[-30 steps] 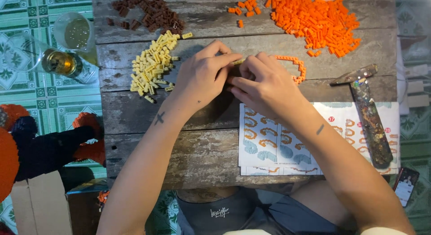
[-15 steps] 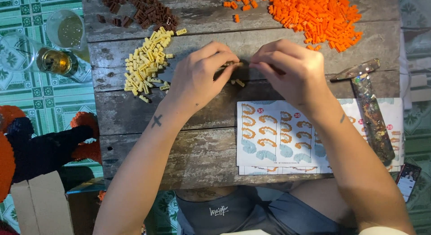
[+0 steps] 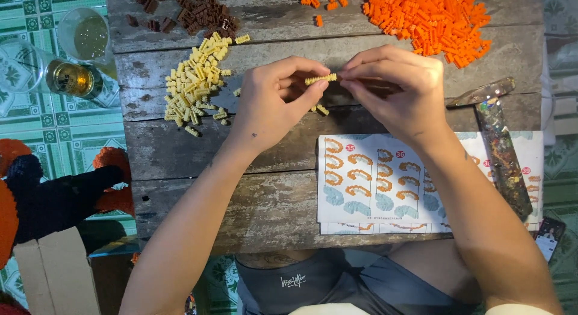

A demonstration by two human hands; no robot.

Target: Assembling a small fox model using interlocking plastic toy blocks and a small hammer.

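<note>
My left hand (image 3: pixel 274 101) pinches a short pale-yellow brick strip (image 3: pixel 320 79) between thumb and forefinger, over the middle of the weathered wooden table (image 3: pixel 265 194). My right hand (image 3: pixel 397 89) meets it from the right, fingertips closed on the same strip and on an orange piece mostly hidden under the fingers. A pile of pale-yellow small bricks (image 3: pixel 195 80) lies just left of my left hand. Two loose yellow bricks (image 3: pixel 320 109) rest on the wood below the hands.
An orange brick heap (image 3: pixel 430 20) fills the far right, a brown brick pile (image 3: pixel 192 11) the far left. An instruction sheet (image 3: pixel 385 182) lies near me, with a paint-stained tool (image 3: pixel 503 146) on its right. Two glasses (image 3: pixel 75 56) and an orange-black brick figure (image 3: pixel 54 191) sit off-table left.
Both hands have lifted slightly off the table and the yellow strip now shows between the fingertips. The view has shifted so the table contents sit a little lower and rightward.
</note>
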